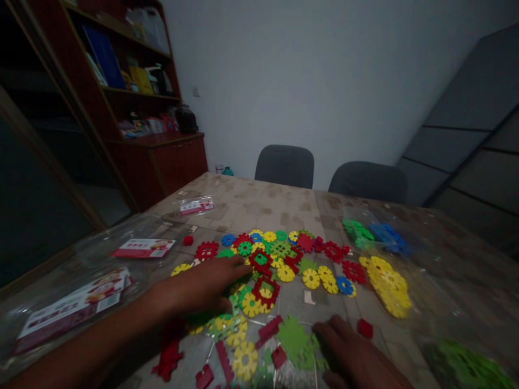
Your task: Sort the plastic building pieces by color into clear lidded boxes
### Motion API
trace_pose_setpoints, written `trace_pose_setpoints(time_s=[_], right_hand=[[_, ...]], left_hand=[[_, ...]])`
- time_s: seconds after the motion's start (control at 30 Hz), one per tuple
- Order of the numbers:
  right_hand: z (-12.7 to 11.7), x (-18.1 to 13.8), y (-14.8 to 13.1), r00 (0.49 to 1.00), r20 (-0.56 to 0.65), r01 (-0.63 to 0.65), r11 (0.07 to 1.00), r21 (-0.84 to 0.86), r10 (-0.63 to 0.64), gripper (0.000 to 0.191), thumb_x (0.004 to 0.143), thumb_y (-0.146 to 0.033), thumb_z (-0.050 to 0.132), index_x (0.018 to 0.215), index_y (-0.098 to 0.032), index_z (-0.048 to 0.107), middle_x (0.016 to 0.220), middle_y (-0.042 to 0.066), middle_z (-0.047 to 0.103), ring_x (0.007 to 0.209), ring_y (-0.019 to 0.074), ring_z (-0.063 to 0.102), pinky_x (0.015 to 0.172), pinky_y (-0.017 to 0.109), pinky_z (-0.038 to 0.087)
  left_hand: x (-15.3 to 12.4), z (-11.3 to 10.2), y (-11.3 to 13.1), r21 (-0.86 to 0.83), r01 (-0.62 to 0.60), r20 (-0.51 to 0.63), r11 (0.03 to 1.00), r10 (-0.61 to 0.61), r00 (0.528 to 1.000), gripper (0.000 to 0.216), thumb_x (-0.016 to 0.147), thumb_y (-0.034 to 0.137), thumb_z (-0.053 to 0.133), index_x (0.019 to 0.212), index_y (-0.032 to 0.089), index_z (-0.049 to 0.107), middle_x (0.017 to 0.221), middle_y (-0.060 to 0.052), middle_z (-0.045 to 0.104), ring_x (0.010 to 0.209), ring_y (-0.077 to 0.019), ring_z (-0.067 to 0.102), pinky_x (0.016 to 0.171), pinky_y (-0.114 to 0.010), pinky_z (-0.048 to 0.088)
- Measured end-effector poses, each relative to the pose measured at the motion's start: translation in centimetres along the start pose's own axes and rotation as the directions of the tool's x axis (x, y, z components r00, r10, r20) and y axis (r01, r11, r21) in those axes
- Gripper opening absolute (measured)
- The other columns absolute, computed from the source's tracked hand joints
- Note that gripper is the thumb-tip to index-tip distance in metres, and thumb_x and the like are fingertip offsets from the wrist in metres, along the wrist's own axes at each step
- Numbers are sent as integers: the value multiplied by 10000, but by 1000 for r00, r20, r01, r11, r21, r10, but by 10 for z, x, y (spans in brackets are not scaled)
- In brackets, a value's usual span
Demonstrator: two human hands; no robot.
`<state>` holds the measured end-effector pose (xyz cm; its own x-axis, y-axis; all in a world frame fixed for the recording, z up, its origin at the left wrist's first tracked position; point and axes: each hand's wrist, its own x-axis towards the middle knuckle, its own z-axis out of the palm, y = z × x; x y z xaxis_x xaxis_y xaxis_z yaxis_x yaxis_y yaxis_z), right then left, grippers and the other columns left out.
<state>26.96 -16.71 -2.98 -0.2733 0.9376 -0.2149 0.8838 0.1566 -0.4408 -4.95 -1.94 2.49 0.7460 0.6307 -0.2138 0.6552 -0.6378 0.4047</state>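
Several clear bags (387,286) at the right look already filled by colour, while many mixed loose pieces (286,273) on the table (243,202) seem left, the left hand (206,283) loosely spread over some, the right hand's (352,348) grip impossible to tell.

Left hand (208,281) hides some plastic pieces (286,273). Right hand (346,346) blurred, forearm cut off below. Nearest card's (77,308) small print illegible.
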Motion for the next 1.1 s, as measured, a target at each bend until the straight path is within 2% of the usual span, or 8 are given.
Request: trace_pose_setpoints(time_s=[0.2, 0.33, 0.5, 0.6, 0.67, 0.77, 0.87, 1.1], right_hand=[[-32, 52, -23, 979, -198, -71, 993, -95, 51, 287, 940, -157, 446, 1101, -216, 677, 1142, 131, 682, 1016, 258, 659, 880, 364, 501], [-40, 75, -22, 963, -223, -200, 956, -215, 151, 197, 922, -181, 527, 1063, -173, 664, 1127, 146, 641, 1029, 281, 623, 841, 353, 481], [-25, 85, -15, 961, -229, -194, 967, -166, 154, 177, 889, -187, 597, 1063, -180, 628, 1133, 122, 613, 1026, 254, 614, 827, 316, 461], [-23, 85, -11, 962, -257, -112, 992, -57, 94, 149, 848, -214, 636, 994, -194, 615, 1039, 87, 642, 931, 230, 619, 784, 300, 442], [-29, 84, -8, 963, -262, -63, 998, 28, 68, 63, 897, -247, 560, 882, -203, 603, 912, 63, 661, 822, 210, 614, 708, 286, 420], [-40, 81, -6, 963, -260, -42, 994, 105, 68, 233, 947, -228, 426, 782, -203, 589, 788, 53, 674, 725, 193, 611, 643, 275, 392], [-47, 80, -4, 955, -285, -57, 992, 112, 87, 143, 882, -231, 515, 777, -200, 607, 778, 48, 698, 706, 192, 611, 627, 272, 382], [-43, 81, -2, 953, -295, -12, 979, 201, 72, 225, 902, -347, 518, 750, -208, 609, 727, 24, 687, 678, 186, 606, 596, 261, 399]], left_hand=[[1, -7, -5, -17, -27, -81, 999, 26, 996, 473, 878, 178, 698, 1326, 285, 593, 1336, -99, 640, 1192, -321, 614, 1008, -482, 483], [7, -3, 8, 42, -78, -80, 996, 81, 993, 218, 948, 240, 643, 1166, 241, 655, 1181, -90, 669, 1065, -285, 648, 888, -392, 524], [15, 19, 24, 126, -63, -42, 990, 69, 997, 445, 823, 303, 808, 1213, 198, 619, 1214, -122, 626, 1096, -327, 604, 892, -401, 505], [16, 25, 24, 103, -53, -51, 993, 59, 997, 364, 800, 232, 809, 1097, 183, 603, 1192, -108, 626, 1063, -302, 609, 869, -373, 495], [16, 25, 22, 81, -58, -58, 995, 63, 996, 290, 804, 169, 768, 1026, 198, 584, 1132, -75, 646, 997, -269, 627, 817, -342, 492], [16, 24, 17, 75, -44, -81, 996, 50, 995, 181, 821, 123, 674, 936, 218, 572, 1012, -40, 673, 880, -231, 643, 718, -302, 469], [18, 23, 11, 83, -40, -129, 996, 51, 990, 64, 872, 194, 620, 845, 222, 569, 872, -27, 673, 757, -208, 630, 623, -279, 417], [19, 16, 1, 10, -84, -223, 996, 84, 971, 214, 996, 291, 468, 928, 212, 656, 871, -52, 700, 766, -214, 641, 654, -281, 441]])
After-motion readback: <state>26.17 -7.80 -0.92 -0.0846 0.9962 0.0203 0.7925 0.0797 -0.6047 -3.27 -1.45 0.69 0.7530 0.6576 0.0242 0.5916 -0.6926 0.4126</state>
